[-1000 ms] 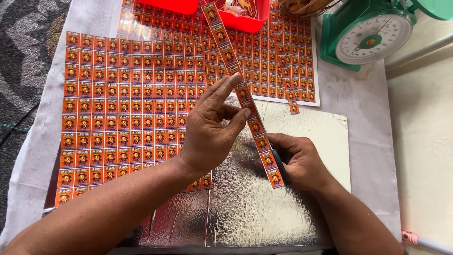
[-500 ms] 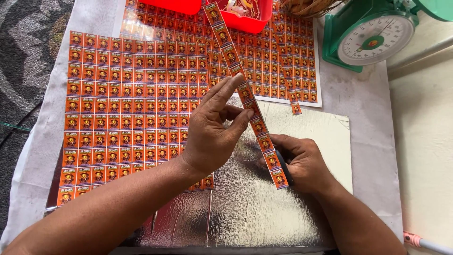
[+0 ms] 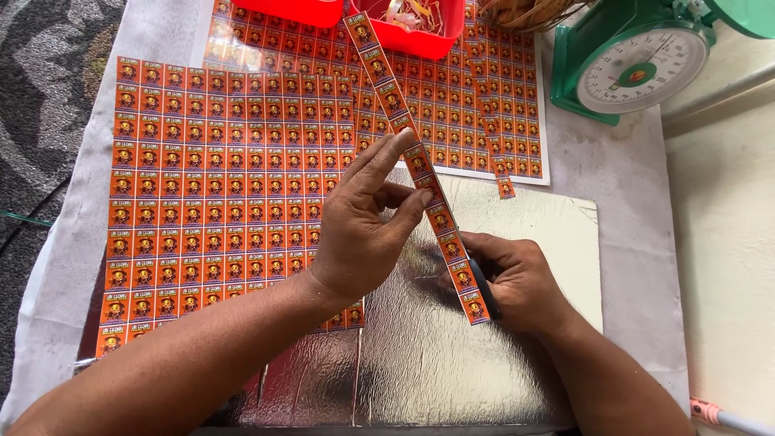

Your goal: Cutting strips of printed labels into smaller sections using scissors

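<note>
Orange label strip (image 3: 420,173) unmoved since a moment ago; my left hand (image 3: 363,226) still pinches it, right hand (image 3: 517,282) closed on its lower end.

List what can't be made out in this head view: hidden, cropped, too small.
- Tool under the right hand: only a dark sliver shows beside the label strip; hand covers the rest.
- Left hand hides the sheet of orange labels beneath it.
- Red trays: cut off by the top edge; contents unclear.
- Green scale: cropped at the top-right corner; dial marks too small.
- Foil board: near edge cropped by the bottom edge.
</note>
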